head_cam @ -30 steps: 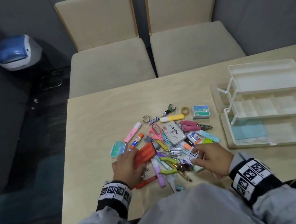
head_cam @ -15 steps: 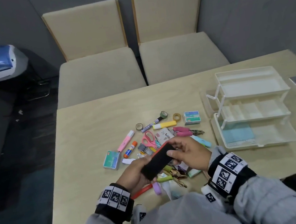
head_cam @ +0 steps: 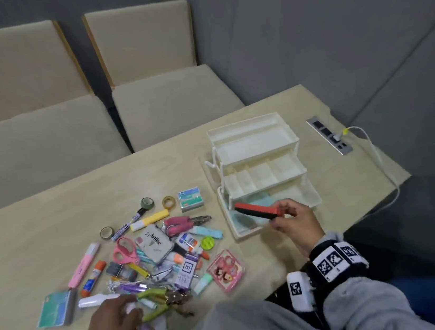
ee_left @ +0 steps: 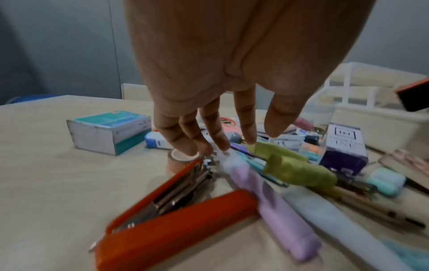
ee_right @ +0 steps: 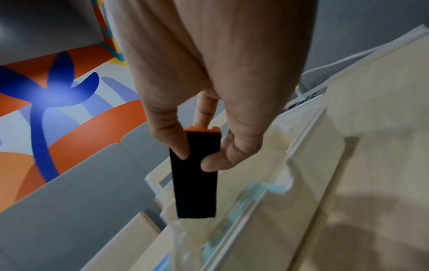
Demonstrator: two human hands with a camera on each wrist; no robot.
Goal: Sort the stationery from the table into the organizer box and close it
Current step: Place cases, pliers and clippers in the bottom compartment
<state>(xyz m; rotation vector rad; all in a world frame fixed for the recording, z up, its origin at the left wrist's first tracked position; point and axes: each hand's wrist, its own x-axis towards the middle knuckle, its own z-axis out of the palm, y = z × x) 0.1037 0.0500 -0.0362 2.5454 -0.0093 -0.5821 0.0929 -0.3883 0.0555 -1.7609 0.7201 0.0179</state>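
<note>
Right hand pinches a flat oblong eraser block, red-orange plastic back, black felt face, by its near end; thumb on one long edge, fingers on the other. Block is held tilted over the lowest tray of the organizer box, far end above a pale blue item lying in that tray; whether it touches the tray cannot be told. Box is off-white plastic, open, three stepped tiers fanned out: top tray plain, middle tray split into small compartments, bottom tray deepest. It sits on the right part of the pale wood counter. Left hand hangs low over the near edge of the stationery heap, fingers straight and slightly spread, holding nothing, tips just at the items. In the heap: orange stapler lying open nearest the wrist, lilac marker, green-handled pliers, pink scissors, pink highlighter, glue stick, yellow highlighter, tape rolls, teal staple box well up toward the organizer. A white cable runs off the counter's right edge.
</note>
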